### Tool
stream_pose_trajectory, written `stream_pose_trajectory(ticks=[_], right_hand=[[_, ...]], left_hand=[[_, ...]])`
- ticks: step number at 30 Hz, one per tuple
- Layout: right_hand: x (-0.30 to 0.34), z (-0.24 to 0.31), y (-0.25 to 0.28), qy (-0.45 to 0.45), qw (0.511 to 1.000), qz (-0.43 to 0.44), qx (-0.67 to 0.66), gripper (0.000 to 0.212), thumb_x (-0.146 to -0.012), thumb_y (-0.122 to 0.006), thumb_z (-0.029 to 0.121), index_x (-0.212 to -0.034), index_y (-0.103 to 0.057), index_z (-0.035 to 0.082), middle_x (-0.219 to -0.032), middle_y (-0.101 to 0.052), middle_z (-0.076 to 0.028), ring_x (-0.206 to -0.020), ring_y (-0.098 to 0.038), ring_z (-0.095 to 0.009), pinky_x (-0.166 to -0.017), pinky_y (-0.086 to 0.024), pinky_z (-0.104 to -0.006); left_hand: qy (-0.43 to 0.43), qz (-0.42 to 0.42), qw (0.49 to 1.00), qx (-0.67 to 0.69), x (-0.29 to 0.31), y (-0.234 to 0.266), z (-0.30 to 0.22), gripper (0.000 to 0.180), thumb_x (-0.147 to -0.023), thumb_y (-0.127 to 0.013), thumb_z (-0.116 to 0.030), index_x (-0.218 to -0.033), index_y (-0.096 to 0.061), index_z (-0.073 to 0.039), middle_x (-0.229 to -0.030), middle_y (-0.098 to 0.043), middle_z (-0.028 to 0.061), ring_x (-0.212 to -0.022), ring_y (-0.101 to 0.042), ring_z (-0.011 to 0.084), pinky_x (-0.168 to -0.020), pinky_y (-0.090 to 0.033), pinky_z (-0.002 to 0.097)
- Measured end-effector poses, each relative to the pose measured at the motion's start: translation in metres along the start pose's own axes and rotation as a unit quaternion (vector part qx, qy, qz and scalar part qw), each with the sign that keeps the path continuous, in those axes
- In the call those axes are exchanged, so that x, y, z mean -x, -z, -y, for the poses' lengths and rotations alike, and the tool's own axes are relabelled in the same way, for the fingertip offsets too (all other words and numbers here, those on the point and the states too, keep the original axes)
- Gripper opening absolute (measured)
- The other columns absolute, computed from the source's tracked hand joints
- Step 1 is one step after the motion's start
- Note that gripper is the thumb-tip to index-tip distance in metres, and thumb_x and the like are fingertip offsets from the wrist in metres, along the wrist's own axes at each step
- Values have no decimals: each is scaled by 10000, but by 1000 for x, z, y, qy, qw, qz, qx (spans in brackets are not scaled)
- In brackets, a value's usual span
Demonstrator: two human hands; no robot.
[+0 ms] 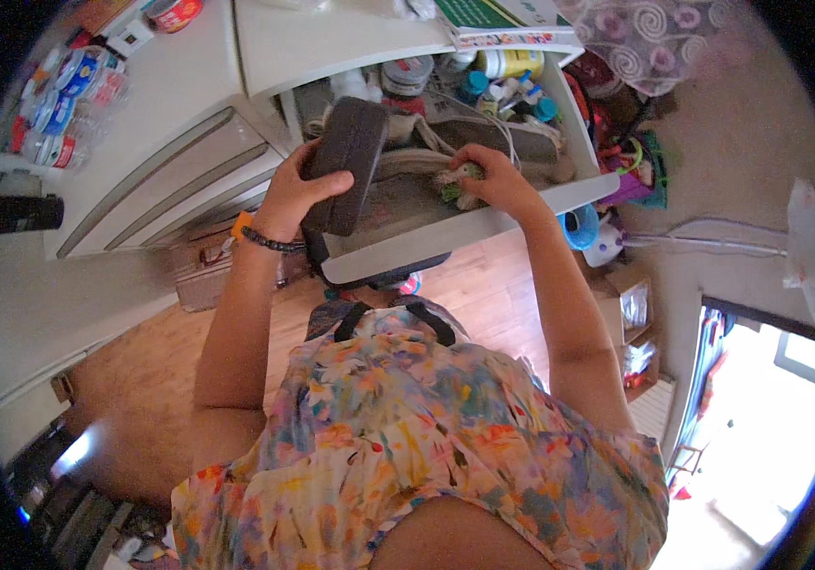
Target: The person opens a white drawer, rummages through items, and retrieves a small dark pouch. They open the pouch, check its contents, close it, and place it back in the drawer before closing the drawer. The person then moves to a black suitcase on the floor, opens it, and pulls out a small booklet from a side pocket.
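Observation:
My left hand point(300, 188) is wrapped round a dark, oblong case point(350, 163) that looks like a glasses case, raised above the pulled-out drawer point(426, 237). Inside the drawer, my right hand point(500, 180) pinches a small green and whitish bundle point(451, 184); its exact kind is unclear. Beyond the hands lie a grey cloth-like item point(493, 133) and a thin white cord point(510, 142). A round tub with a grey lid point(407, 74) stands at the drawer's back, beside several small bottles with teal caps point(542, 109) and a yellow container point(512, 64).
A green and white book point(507, 21) lies on the cabinet top point(341, 43) behind the drawer. Several plastic bottles point(70, 100) are grouped at the far left. To the right hangs a blue basket point(578, 226), and a bright doorway point(759, 418) opens at the lower right.

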State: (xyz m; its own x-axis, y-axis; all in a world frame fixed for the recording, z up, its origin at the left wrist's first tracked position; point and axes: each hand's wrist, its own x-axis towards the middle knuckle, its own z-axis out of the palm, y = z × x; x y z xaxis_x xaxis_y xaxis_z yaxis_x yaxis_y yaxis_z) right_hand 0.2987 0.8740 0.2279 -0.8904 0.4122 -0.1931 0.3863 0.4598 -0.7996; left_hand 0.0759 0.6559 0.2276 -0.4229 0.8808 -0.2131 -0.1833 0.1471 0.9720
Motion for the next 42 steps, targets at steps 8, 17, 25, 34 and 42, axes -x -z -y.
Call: stream_pose_trajectory(ticks=[8,17,25,34,42], right_hand=[[-26,1,14,33,982,-153,108,291,-737,-692,123,-997,-623,11,-1037,-618,-133,-927,-577,-221,-814,-451,-336],[-44,90,-89,34,928,-46,-369,823,-848,-644,401,-1378,-246,-88,-1263,-492,-210,-1163,-479,-257,-973,-388,-341],[-42,99,-90,-57,836,1,-546,572,-896,-567,409,-1254,-442,-21,-1124,-581,-118,-1001,-583,-201,-870,-475,-347],[-36,89,-88,-89,726,15,-682,631,-875,-526,520,-1304,-431,68,-1266,-530,-81,-1147,-530,-238,-971,-430,-412],[-43,82,-86,-45,858,-144,-491,519,-925,-544,334,-1317,-408,20,-1277,-499,-111,-1110,-526,-271,-961,-419,-400]], left_hand=[[28,-37,970,238,10,2,1,573,-725,-768,-228,-1157,-492,29,-985,-621,95,-832,-631,182,-711,-536,329],[-54,-135,982,118,6,-21,2,619,-765,-748,-296,-1200,-480,53,-1036,-607,110,-895,-600,160,-783,-496,295],[61,-96,973,203,11,0,-24,485,-814,-687,-337,-1129,-568,12,-996,-639,85,-842,-627,143,-747,-502,273],[64,-38,929,362,10,1,-34,429,-863,-631,-342,-1153,-563,-34,-1064,-636,61,-922,-627,144,-805,-506,286],[41,-97,970,219,12,-6,-37,447,-860,-636,-373,-1125,-555,-22,-1023,-623,51,-887,-600,115,-788,-486,266]])
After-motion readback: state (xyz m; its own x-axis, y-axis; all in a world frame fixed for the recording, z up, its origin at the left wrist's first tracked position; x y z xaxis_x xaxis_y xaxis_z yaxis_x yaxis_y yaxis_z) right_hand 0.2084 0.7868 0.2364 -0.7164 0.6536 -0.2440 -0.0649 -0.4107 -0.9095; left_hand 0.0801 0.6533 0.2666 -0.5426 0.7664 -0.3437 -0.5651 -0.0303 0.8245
